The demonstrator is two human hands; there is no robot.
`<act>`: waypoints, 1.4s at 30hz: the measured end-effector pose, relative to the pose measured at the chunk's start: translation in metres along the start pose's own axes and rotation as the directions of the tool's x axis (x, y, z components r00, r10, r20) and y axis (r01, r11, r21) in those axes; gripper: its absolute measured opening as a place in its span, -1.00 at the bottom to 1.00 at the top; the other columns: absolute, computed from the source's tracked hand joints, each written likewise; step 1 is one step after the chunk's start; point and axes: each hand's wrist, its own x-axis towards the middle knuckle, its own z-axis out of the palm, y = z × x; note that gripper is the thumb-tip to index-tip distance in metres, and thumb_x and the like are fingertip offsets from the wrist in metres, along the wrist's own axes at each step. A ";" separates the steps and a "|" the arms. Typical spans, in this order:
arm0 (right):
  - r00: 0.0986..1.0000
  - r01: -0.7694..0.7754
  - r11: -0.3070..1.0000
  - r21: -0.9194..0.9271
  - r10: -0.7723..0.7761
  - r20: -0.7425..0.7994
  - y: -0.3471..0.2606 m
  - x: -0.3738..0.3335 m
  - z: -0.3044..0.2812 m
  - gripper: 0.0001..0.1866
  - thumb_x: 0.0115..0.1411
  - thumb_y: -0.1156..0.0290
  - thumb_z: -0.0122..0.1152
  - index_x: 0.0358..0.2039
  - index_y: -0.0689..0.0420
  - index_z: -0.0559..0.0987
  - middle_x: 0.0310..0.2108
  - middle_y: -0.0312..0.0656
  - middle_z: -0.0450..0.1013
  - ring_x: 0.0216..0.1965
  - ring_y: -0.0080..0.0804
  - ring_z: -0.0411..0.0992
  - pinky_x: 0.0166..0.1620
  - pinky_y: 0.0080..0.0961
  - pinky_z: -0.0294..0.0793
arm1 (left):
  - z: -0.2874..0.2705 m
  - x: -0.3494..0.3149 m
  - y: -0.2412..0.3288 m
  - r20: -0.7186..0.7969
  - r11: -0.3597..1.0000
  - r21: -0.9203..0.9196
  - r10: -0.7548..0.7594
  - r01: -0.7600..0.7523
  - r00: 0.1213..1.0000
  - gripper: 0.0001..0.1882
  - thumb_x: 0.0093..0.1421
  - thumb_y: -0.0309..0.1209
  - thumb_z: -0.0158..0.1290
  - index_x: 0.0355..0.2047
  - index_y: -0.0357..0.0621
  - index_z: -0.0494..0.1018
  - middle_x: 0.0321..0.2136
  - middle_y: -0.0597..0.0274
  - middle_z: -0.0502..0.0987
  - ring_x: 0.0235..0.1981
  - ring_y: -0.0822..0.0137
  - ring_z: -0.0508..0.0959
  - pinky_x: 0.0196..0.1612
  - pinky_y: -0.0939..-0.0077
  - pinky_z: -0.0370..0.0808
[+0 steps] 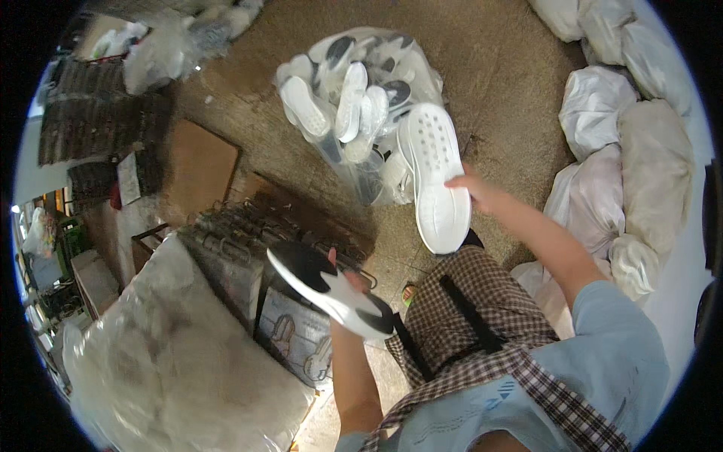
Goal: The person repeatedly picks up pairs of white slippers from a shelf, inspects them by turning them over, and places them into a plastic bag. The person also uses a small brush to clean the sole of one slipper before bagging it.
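My right hand (482, 194) grips a white shoe sole (437, 192) by its edge and holds it up, its inner face with small round dimples showing. A second white edge shows along its left side; whether that is another sole I cannot tell. With my left hand (360, 282), mostly hidden behind it, I hold a black-and-white shoe sole (324, 290) tilted on its side. Beyond both hands stands an open clear plastic bag (361, 181) filled with several loose soles (352, 102), white ones and some with dark parts.
A large plastic-wrapped bundle (188, 361) lies at the lower left. Beside it stands a metal rack (241, 233) with wire hooks. Stuffed white sacks (599, 105) line the right side. A brown board (197, 166) lies on the concrete floor (497, 83) at left.
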 end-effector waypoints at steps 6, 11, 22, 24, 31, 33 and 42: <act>0.999 -0.054 0.973 -0.223 0.052 -0.013 -0.051 0.088 -0.016 -0.12 -0.06 0.42 0.17 0.25 0.23 -0.05 0.15 0.08 0.14 0.18 -0.08 0.12 0.21 -0.18 0.08 | -0.104 0.134 -0.078 -0.448 0.943 -0.030 -0.310 0.332 0.839 -0.52 0.27 -0.16 -0.19 0.13 -0.14 0.22 -0.46 0.11 0.50 -0.65 0.35 0.46 -0.50 0.53 0.48; 1.000 -0.028 0.986 -0.164 0.029 0.007 -0.048 0.128 -0.032 -0.10 -0.08 0.41 0.18 0.26 0.20 -0.06 0.14 0.05 0.15 0.17 -0.11 0.14 0.21 -0.19 0.08 | -0.141 0.228 -0.173 -0.693 0.892 0.110 -0.248 0.439 0.677 -0.70 0.25 -0.21 -0.11 -0.14 -0.13 0.41 -0.73 0.38 0.26 -0.73 0.46 0.28 -0.66 0.60 0.27; 0.991 -0.118 0.925 -0.361 0.130 0.009 -0.055 0.137 -0.019 -0.12 -0.10 0.38 0.20 0.23 0.21 0.02 0.13 0.07 0.17 0.18 -0.13 0.14 0.20 -0.21 0.10 | -0.156 0.193 -0.113 -0.776 0.926 0.050 -0.200 0.374 0.599 -0.68 0.24 -0.18 -0.11 -0.14 -0.11 0.39 -0.56 0.31 0.30 -0.64 0.40 0.33 -0.59 0.55 0.33; 0.989 -0.109 0.869 -0.483 0.142 0.033 -0.060 0.140 -0.013 -0.11 -0.12 0.36 0.21 0.23 0.22 0.03 0.12 0.10 0.19 0.15 -0.10 0.18 0.18 -0.21 0.15 | -0.133 0.150 -0.086 -0.747 0.934 -0.031 -0.258 0.356 0.613 -0.67 0.24 -0.17 -0.11 -0.11 -0.12 0.37 -0.52 0.29 0.32 -0.62 0.39 0.34 -0.57 0.54 0.35; 0.870 -0.125 0.405 -0.906 0.484 0.097 -0.058 0.160 0.013 -0.09 -0.18 0.29 0.24 0.18 0.31 0.08 0.04 0.16 0.26 0.03 -0.09 0.32 0.04 -0.39 0.34 | -0.034 0.041 -0.045 -0.628 0.934 -0.265 -0.357 0.242 0.691 -0.61 0.24 -0.15 -0.14 -0.03 -0.12 0.33 -0.39 0.22 0.38 -0.55 0.34 0.39 -0.52 0.51 0.41; 0.865 -0.134 0.416 -0.899 0.492 0.099 -0.054 0.156 0.016 -0.13 -0.15 0.31 0.22 0.17 0.32 0.08 0.02 0.15 0.27 0.04 -0.08 0.31 0.05 -0.37 0.33 | -0.016 0.035 -0.045 -0.582 0.937 -0.301 -0.328 0.177 0.744 -0.59 0.25 -0.15 -0.14 -0.01 -0.13 0.31 -0.35 0.20 0.40 -0.54 0.33 0.40 -0.50 0.50 0.42; 0.899 -0.267 0.445 -0.855 0.433 -0.055 -0.043 0.133 -0.018 -0.13 -0.16 0.34 0.22 0.16 0.35 0.08 0.03 0.20 0.23 0.04 -0.02 0.29 0.07 -0.32 0.31 | -0.003 -0.001 -0.071 -0.713 0.776 0.337 -0.159 0.533 0.682 -0.86 0.17 -0.32 -0.04 -0.35 -0.11 0.32 -0.61 0.25 0.34 -0.65 0.35 0.36 -0.59 0.52 0.33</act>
